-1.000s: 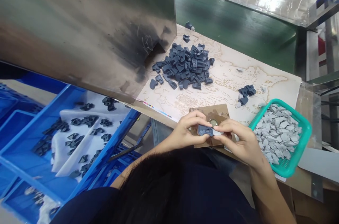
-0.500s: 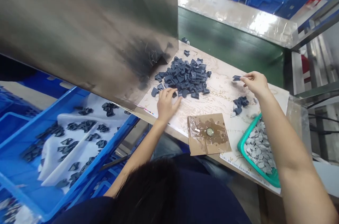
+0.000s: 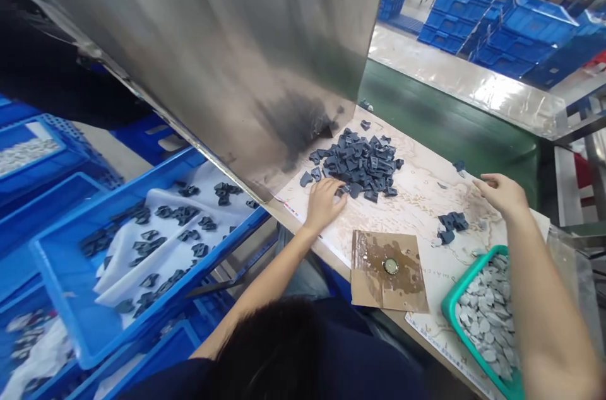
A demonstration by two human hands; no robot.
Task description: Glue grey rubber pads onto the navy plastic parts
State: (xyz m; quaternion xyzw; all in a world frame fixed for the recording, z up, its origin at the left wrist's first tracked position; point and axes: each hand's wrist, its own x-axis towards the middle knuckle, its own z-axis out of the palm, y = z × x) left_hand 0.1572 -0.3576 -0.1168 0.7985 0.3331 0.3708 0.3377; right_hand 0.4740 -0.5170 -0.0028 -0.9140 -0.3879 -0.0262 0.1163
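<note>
A heap of small dark grey plastic pieces (image 3: 362,160) lies on the paper-covered table (image 3: 426,185). At its near left edge my left hand (image 3: 326,203) has its fingers curled, with one dark piece (image 3: 341,190) between thumb and fingertips. To the right, my right hand (image 3: 504,196) hovers above the table, thumb and finger apart, nothing visible between them. Just left of it, a dark piece with a pale bit (image 3: 458,166) lies by the green belt. Several more dark pieces (image 3: 452,224) form a small cluster below.
A green basket (image 3: 449,311) of pale grey chips stands at front right. Near the front edge lies wet cardboard (image 3: 364,283) with a small round cap (image 3: 391,266). A metal panel (image 3: 227,53) rises at left, above a blue crate (image 3: 61,286). The green belt (image 3: 426,103) runs behind.
My right hand has let go of the dark piece, which now lies near the belt, and has drawn back. My left hand stays at the heap's edge. The view has shifted.
</note>
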